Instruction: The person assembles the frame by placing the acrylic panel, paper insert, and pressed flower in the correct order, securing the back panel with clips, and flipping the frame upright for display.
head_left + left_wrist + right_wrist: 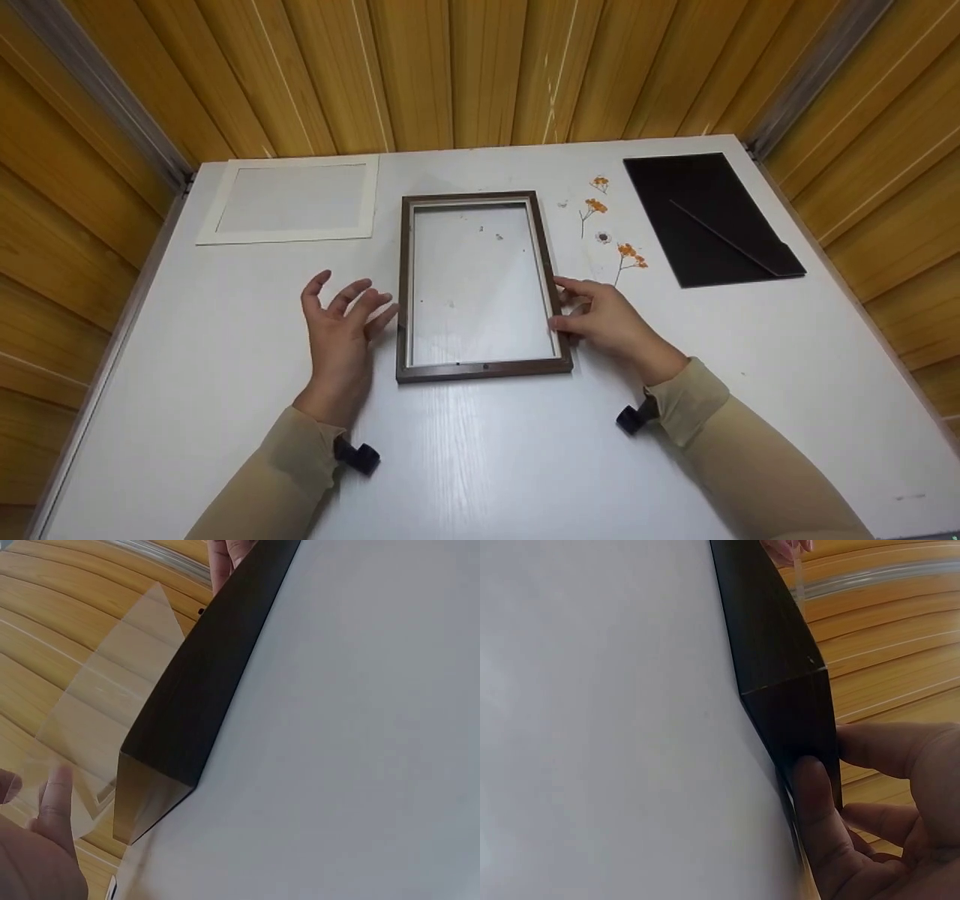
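The brown frame [484,369] lies flat near the middle of the table [480,457], well apart from its side edges. The right hand [611,322] grips the frame's right rail, thumb and bent fingers on it. The rails appear rigid and wood-like, probably light to moderate in weight; the long side rails are judged the best hold, clear of the corner joints.

A clear sheet [112,675] slants above the frame in the left wrist view. It is thin and reads as stiff, likely slippery and possibly brittle; opposite edges are the advisable hold. The left hand [341,330] is at its edge, fingers bent and spread; whether they pinch or merely prop it cannot be told.

A cream mat [367,199] lies at the table's back left corner. Orange sprigs [595,205] and a small pale flower [604,238] lie between the frame and a black board [697,255] near the back right corner. The sprigs look fragile, and the nearest lies just beside the right hand, an obstruction to any rightward sweep.
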